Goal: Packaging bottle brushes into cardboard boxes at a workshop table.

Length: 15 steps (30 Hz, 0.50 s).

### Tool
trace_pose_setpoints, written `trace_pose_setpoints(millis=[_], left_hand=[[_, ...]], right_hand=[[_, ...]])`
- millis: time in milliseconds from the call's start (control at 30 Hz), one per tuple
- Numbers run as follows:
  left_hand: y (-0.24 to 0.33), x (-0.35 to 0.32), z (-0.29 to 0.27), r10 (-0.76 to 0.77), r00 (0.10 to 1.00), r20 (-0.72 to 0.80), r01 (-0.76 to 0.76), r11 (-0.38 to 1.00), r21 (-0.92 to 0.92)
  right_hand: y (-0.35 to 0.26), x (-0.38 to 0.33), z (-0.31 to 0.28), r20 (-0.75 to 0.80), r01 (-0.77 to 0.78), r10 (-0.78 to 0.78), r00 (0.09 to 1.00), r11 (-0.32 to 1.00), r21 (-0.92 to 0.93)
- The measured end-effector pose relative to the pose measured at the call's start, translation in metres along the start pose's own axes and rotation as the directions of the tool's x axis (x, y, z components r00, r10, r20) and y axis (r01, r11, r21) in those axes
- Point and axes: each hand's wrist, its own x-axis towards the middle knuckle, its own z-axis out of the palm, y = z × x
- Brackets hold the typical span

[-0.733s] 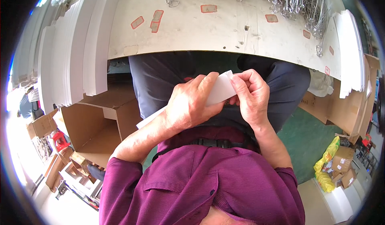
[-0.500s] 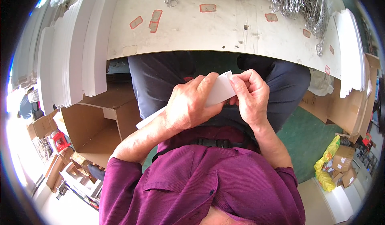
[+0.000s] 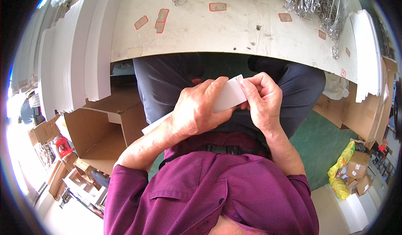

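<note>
Table [image 3: 188, 36] far; strip [image 3: 230, 96] slants near-left to far-right, left hand [image 3: 197, 108] clasping it, right hand [image 3: 264, 100] pinching far-right end.

The strip [image 3: 230, 96] is white, flat and narrow, slanting up to the right. Its middle runs hidden under the left hand [image 3: 197, 108], the lower end pokes out beyond, and the upper end meets the right hand [image 3: 264, 101].
</note>
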Motion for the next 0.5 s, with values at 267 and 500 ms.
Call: trace_pose_setpoints(millis=[267,500], left_hand=[[-0.001,-0.001,-0.001,-0.008,1.000,0.022,0.008,1.000,0.005],[0.000,0.002,0.000,0.024,0.998,-0.058,-0.019,0.996,0.092]], right_hand=[[-0.001,-0.001,0.003,-0.016,0.007,-0.008,1.000,0.998,-0.055],[0.011,-0.002,0.012,-0.058,0.222,-0.234,0.970,0.960,-0.170]])
